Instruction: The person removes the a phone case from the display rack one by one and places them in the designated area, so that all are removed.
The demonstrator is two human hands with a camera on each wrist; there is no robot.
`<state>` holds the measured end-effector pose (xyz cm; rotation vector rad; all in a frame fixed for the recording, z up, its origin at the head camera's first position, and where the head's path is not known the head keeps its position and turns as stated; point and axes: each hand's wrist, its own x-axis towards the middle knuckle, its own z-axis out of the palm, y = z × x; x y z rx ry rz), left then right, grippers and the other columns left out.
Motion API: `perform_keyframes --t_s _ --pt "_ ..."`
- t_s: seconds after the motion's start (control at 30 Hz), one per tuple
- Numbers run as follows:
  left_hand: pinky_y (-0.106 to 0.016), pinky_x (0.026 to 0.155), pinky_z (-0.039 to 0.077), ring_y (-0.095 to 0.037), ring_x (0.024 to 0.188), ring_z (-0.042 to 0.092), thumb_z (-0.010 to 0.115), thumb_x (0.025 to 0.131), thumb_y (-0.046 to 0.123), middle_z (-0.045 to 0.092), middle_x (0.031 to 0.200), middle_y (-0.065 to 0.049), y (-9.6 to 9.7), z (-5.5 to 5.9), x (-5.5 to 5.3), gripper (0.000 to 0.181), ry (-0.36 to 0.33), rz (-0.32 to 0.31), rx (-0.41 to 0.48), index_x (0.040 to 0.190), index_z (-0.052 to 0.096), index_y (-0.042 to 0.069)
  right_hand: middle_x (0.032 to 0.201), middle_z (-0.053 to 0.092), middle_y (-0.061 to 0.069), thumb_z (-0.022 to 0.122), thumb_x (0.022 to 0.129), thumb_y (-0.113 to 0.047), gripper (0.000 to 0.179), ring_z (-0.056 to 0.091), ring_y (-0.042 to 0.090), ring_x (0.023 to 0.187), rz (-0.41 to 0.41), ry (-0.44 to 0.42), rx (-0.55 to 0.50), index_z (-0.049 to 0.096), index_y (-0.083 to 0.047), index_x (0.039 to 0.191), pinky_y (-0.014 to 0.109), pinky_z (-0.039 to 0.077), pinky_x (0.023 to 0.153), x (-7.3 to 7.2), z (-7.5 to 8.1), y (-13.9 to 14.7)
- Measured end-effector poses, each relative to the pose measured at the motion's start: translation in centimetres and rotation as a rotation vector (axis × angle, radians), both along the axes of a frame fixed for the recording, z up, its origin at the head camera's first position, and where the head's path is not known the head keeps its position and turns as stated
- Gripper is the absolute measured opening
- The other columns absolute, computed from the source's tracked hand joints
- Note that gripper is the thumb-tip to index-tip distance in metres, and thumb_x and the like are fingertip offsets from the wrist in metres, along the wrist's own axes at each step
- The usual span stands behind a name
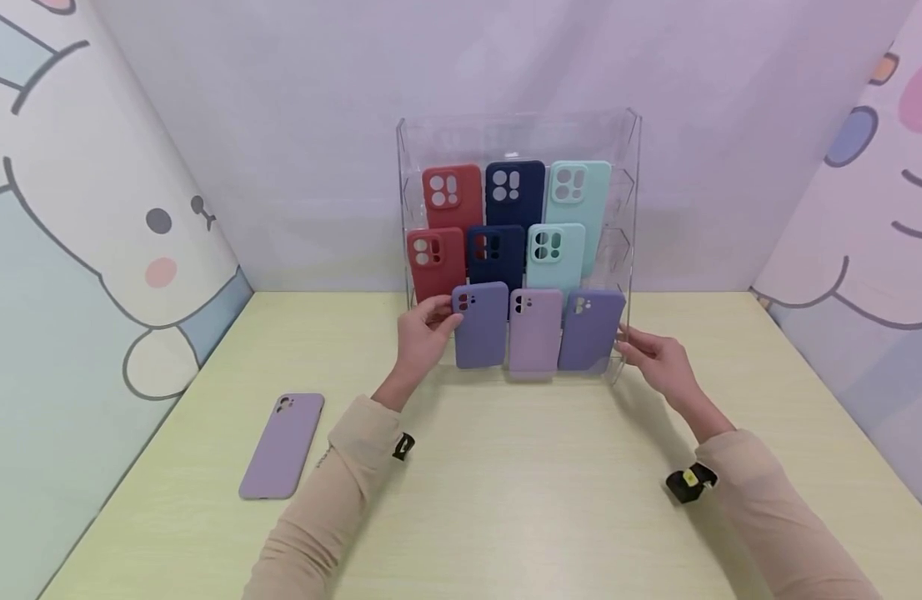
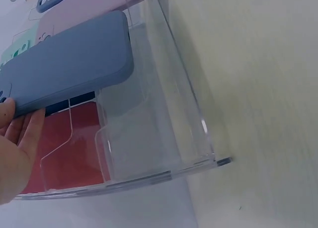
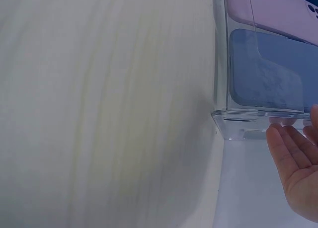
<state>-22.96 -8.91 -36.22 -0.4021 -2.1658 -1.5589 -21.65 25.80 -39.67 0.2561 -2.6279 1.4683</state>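
Note:
My left hand pinches a blue-purple phone case by its left edge, thumb in front and fingers behind. In the left wrist view, this phone case is tilted over the front of a clear acrylic display rack, its lower end apart from the bottom ledge. My right hand is at the rack's right side; in the right wrist view its fairly straight fingers touch the clear side panel. A pink-lilac phone case and another blue-purple phone case stand in the rack's lowest row.
Higher rows of the rack hold red phone cases, navy phone cases and mint phone cases. A lilac phone case lies on the pale wooden table at left. Curtains with cartoon prints surround the table.

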Motion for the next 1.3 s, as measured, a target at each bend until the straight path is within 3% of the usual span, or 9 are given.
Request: perform_keyframes --t_s 0.43,0.77,0.9,1.1,1.3 --pt "-0.027 0.067 0.053 -0.024 0.074 0.064 0.07 0.078 0.004 0.068 0.087 -0.018 -1.7 2.2 1.7 0.025 0.045 -0.04 -0.019 0.101 0.067 -0.005 0.115 0.057 0.02 0.054 0.093 -0.022 0.044 0.059 -0.004 0.085 -0.003 -0.002 0.009 0.047 0.003 0.129 0.011 0.046 0.07 -0.1 0.0 0.1" --pt "-0.025 0.065 0.053 -0.025 0.072 0.065 0.07 0.077 0.001 0.068 0.084 -0.018 -3.9 2.7 3.9 0.027 0.005 -0.042 -0.095 0.103 0.067 -0.006 0.115 0.057 0.021 0.054 0.093 -0.022 0.045 0.062 0.005 0.089 0.004 0.001 -0.001 0.046 0.003 0.13 0.01 0.046 0.069 0.0 0.0 0.1" --pt "-0.022 0.064 0.053 -0.025 0.072 0.065 0.071 0.076 0.0 0.068 0.083 -0.018 -5.0 2.4 4.6 0.028 -0.033 -0.024 -0.105 0.103 0.066 -0.007 0.115 0.057 0.021 0.053 0.093 -0.022 0.045 0.062 0.013 0.092 0.004 -0.006 0.006 0.045 0.002 0.13 0.01 0.046 0.07 0.1 0.1 0.1" --pt "-0.023 0.064 0.053 -0.023 0.072 0.065 0.071 0.077 0.003 0.067 0.085 -0.018 -6.7 1.9 5.4 0.03 -0.13 -0.016 -0.11 0.105 0.065 -0.007 0.117 0.056 0.019 0.054 0.093 -0.023 0.045 0.062 0.01 0.091 -0.009 -0.018 0.027 0.046 0.002 0.13 0.011 0.046 0.07 0.1 0.3 0.1" --pt "-0.022 0.063 0.053 -0.019 0.071 0.066 0.069 0.078 0.003 0.067 0.085 -0.019 -8.3 1.5 6.1 0.03 -0.185 0.0 -0.119 0.106 0.064 -0.007 0.118 0.056 0.018 0.053 0.093 -0.023 0.045 0.061 0.026 0.097 -0.006 -0.024 0.017 0.046 0.002 0.13 0.01 0.046 0.07 0.1 0.3 0.0"
